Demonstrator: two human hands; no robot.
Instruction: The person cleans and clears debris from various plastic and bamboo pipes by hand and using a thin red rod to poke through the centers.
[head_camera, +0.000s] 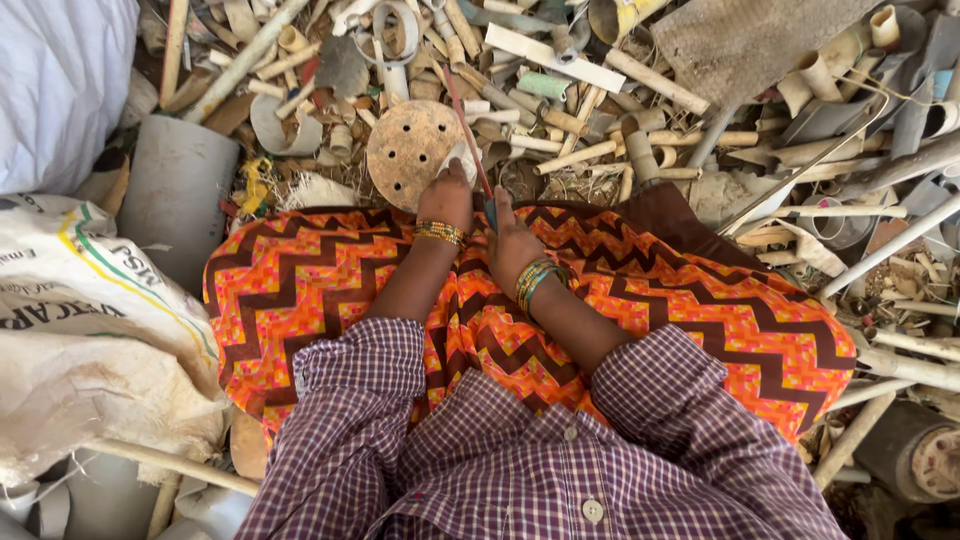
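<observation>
A round tan disc with several holes (407, 150) leans at the far edge of my lap, over the orange and brown zigzag cloth (700, 310). My left hand (446, 198), bangles on the wrist, grips the disc's right rim together with a small pale scrap. My right hand (511, 240), also bangled, is closed around a thin reddish rod (466, 125) that slants up and away past the disc. Both hands sit close together, almost touching. My checked purple sleeves fill the bottom of the view.
A dense heap of cut pale plastic pipe pieces (600, 110) covers the ground ahead and to the right. A grey pipe section (175, 195) stands at left. White sacks (70, 300) lie on the left. Long pipes (900, 240) lie at right.
</observation>
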